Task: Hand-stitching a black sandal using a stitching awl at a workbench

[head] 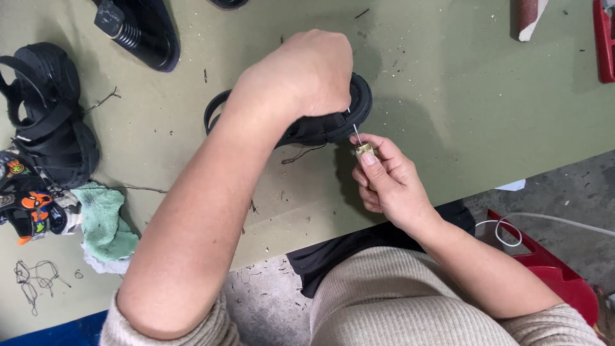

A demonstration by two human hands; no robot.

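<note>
Upper left of the frame: a black shoe sole (144, 32) with a coiled spring tool on it. Left edge: a stack of black strapped sandals (48, 109), below them a colourful patterned sandal (29, 205). Just right of that, a crumpled green cloth (106, 224). Top right: a red box edge (604, 38). Lower right: a white cord (512, 224) over a red object (551, 272).

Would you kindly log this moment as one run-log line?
left hand: grips black sandal on green table | right hand: holds awl, needle at sandal edge | green cloth left
</note>
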